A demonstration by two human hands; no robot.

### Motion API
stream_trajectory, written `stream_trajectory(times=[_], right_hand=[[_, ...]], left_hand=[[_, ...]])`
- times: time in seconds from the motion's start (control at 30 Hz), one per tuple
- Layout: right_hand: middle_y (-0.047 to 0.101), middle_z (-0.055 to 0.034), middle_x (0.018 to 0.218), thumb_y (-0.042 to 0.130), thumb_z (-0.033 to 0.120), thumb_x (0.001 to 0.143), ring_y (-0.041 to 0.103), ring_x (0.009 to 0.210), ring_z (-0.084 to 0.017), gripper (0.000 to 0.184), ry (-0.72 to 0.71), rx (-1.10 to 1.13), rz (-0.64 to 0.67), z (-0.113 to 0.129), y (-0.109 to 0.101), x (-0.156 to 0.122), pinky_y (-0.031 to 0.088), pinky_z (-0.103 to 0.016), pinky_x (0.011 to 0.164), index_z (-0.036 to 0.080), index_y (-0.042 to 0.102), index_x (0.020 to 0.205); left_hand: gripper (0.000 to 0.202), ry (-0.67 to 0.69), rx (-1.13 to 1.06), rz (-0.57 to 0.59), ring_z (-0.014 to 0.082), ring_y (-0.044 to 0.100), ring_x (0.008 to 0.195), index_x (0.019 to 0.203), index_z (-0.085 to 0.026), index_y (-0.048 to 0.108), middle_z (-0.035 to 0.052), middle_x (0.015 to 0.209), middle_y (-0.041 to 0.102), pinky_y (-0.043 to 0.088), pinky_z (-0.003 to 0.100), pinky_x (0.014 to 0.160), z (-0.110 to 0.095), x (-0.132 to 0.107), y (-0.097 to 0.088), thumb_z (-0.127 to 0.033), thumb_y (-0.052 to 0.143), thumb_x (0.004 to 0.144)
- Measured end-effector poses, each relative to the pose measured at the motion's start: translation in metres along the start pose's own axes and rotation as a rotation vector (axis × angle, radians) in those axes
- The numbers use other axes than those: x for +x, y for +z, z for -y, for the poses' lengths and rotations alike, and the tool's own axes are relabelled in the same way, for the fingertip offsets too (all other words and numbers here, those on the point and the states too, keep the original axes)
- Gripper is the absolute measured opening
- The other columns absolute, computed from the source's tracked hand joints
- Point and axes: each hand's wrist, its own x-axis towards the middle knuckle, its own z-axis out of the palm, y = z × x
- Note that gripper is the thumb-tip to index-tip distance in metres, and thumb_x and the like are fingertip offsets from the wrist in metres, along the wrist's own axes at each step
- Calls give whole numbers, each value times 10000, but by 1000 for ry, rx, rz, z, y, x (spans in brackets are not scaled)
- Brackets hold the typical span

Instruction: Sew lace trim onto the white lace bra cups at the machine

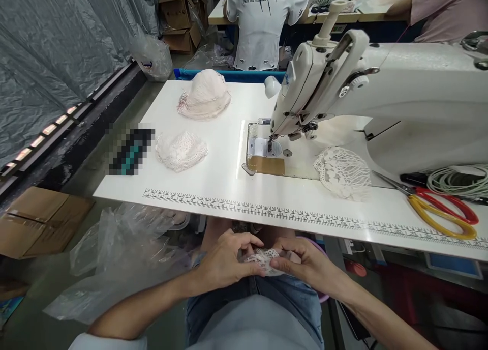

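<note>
Over my lap, below the table edge, both hands grip a small piece of white lace (pixel 267 259). My left hand (pixel 229 258) pinches its left side between thumb and fingers. From the right, my right hand (pixel 305 261) holds the other side, thumb on top. Part of the lace is hidden under the fingers. On the table above lie a white lace cup (pixel 182 150), a stacked pale cup-shaped lace pile (pixel 206 93) and another lace piece (pixel 343 173) beside the sewing machine (pixel 305 85).
Scissors (pixel 442 210) with red and yellow handles lie at the table's right, near a coiled cable (pixel 459 181). A ruler strip (pixel 244 207) runs along the front edge. Plastic bags (pixel 125 258) and a cardboard box (pixel 41 220) are on the left floor. Two people sit beyond.
</note>
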Motion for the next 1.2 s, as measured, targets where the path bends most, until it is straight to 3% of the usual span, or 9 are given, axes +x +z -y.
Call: stream_trajectory(times=[0.23, 0.4, 0.5, 0.7, 0.9, 1.2], right_hand=[[400, 48, 584, 548, 502, 819, 336, 528, -80, 362, -13, 7, 9, -4, 1, 1, 293, -219, 494, 174, 515, 670], [469, 30, 629, 567, 468, 822, 402, 571, -93, 312, -16, 9, 32, -1, 2, 3, 326, -221, 523, 174, 546, 721], [524, 7, 681, 562, 437, 837, 453, 630, -111, 279, -27, -8, 31, 1, 4, 4, 350, -229, 569, 172, 584, 753], [485, 17, 624, 539, 473, 840, 407, 583, -109, 328, -31, -12, 5, 2, 6, 6, 319, -235, 539, 174, 577, 709], [479, 18, 618, 548, 502, 824, 407, 582, -109, 351, -22, -21, -8, 3, 6, 7, 331, -233, 542, 177, 568, 693], [505, 12, 630, 537, 528, 819, 435, 605, -116, 379, -22, -91, -51, 3, 6, 8, 346, -230, 550, 173, 576, 693]], left_hand=[[236, -20, -37, -19, 146, 574, 701, 890, -207, 671, -31, 700, 625, 306, 339, 942, -3, 1, 1, -372, 687, 723], [167, -7, -53, -41, 142, 570, 700, 808, -194, 671, -21, 711, 640, 328, 308, 897, -2, 1, 0, -351, 656, 754], [166, 1, -71, -38, 140, 563, 709, 802, -185, 672, -14, 726, 650, 351, 277, 822, -3, 1, -1, -344, 643, 765], [171, 14, -130, -26, 135, 561, 706, 774, -162, 675, 3, 723, 657, 372, 220, 656, -1, 0, -2, -325, 624, 776], [139, 39, -225, -29, 137, 582, 737, 816, -146, 670, 17, 784, 668, 411, 202, 660, 3, 1, 0, -263, 601, 788], [172, 29, -324, -37, 146, 599, 764, 836, -138, 674, 26, 809, 676, 439, 209, 707, 1, 1, 1, -293, 639, 767]])
